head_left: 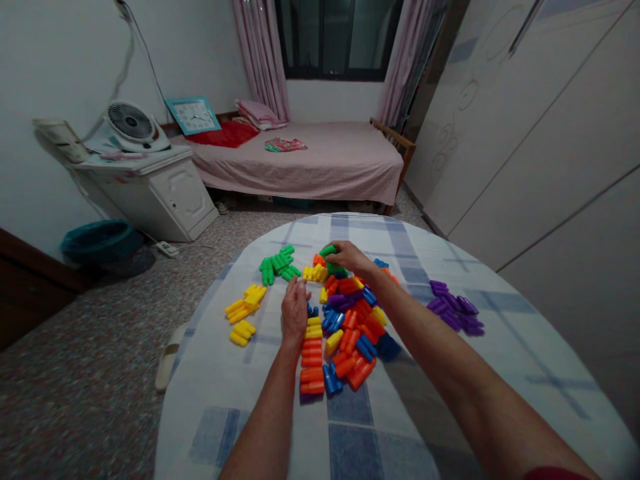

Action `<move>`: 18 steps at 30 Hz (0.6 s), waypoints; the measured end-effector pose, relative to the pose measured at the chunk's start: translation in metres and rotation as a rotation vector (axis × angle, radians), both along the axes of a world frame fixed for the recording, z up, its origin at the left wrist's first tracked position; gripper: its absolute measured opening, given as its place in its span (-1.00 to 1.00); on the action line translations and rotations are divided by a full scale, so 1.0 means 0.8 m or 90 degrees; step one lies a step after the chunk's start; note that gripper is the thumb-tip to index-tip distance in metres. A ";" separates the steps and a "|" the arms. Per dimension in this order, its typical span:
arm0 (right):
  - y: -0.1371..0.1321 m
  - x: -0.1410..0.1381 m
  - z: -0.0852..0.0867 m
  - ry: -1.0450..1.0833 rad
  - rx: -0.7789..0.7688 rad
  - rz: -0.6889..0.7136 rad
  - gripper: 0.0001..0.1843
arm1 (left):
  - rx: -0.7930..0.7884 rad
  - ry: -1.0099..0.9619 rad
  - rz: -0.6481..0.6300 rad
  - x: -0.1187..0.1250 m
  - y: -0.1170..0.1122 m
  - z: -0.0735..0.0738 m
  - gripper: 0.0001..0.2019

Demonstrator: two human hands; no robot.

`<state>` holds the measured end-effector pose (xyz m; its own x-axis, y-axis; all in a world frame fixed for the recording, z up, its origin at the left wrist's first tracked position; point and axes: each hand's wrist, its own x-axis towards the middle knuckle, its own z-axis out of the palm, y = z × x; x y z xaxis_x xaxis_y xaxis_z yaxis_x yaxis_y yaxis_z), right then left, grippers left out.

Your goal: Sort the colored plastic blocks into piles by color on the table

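Both hands are reaching over the round table (240, 427), which is wearing a blue-checked cloth. The right hand (351, 257) is stretching to the far edge of the mixed pile (350, 337) of red, orange, blue and yellow blocks and is closing its fingers on a green block (329, 251). The left hand (295, 312) is lying knuckles up at the left edge of that pile, fingertips drawn together; whether it is pinching anything I cannot tell. Sorted heaps are sitting apart from the pile: green blocks (277, 265) far left, yellow blocks (244, 312) left, purple blocks (454, 312) well to the right. A bed (310, 163) is standing beyond the table.
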<state>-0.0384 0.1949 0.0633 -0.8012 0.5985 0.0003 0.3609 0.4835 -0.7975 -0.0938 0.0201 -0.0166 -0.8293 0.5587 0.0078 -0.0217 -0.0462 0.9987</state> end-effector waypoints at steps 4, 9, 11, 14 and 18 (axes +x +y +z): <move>-0.033 -0.057 -0.006 -0.011 0.051 0.024 -0.81 | 0.006 0.022 0.004 -0.004 0.001 -0.006 -0.61; -0.042 -0.068 -0.004 -0.012 0.154 -0.011 -0.60 | 0.015 0.034 0.000 -0.004 0.001 -0.007 -0.61; -0.032 -0.046 -0.001 -0.035 0.199 -0.056 -0.65 | 0.018 0.011 -0.006 -0.002 0.001 -0.004 -0.60; -0.008 0.003 0.001 -0.101 0.247 -0.124 -0.68 | 0.018 -0.011 -0.001 0.001 0.001 0.002 -0.62; 0.019 0.056 -0.007 -0.198 0.257 -0.132 -0.74 | 0.008 -0.013 0.008 0.003 0.000 0.007 -0.64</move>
<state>0.0066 0.2102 0.0579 -0.6655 0.7450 0.0451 0.6699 0.6228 -0.4041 -0.0913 0.0203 -0.0111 -0.8362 0.5484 -0.0021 -0.0415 -0.0595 0.9974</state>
